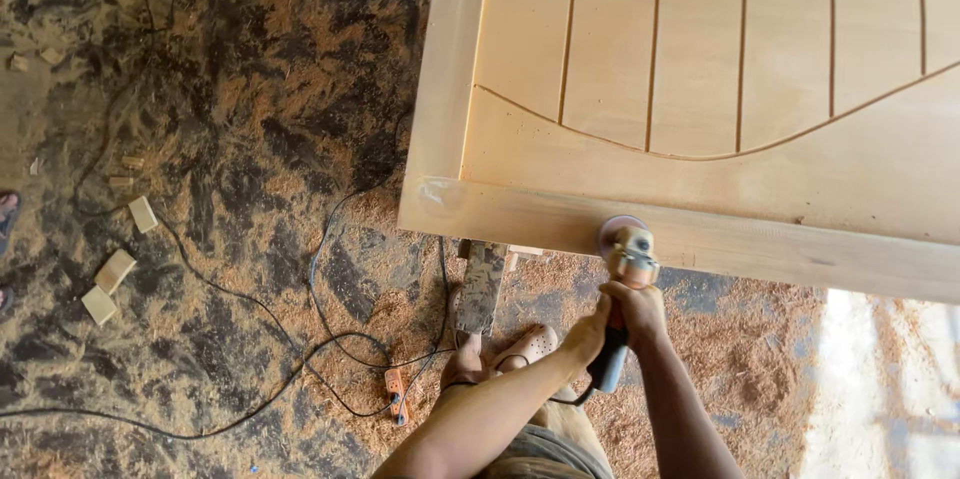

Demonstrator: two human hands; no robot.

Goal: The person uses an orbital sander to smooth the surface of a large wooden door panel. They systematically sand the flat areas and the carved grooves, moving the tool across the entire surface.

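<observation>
Head view shows our left hand [585, 336] and right hand [633, 307] both closed around the sander [622, 279], steadying its disc on the door's [700, 139] near edge rail.

The pale grooved wooden door panel [700, 89] runs off the top and right edges. The grey angle grinder's [622, 284] handle is hidden inside both hands, left hand [588, 334] and right hand [636, 309]; its sanding disc blurs against the rail.
</observation>
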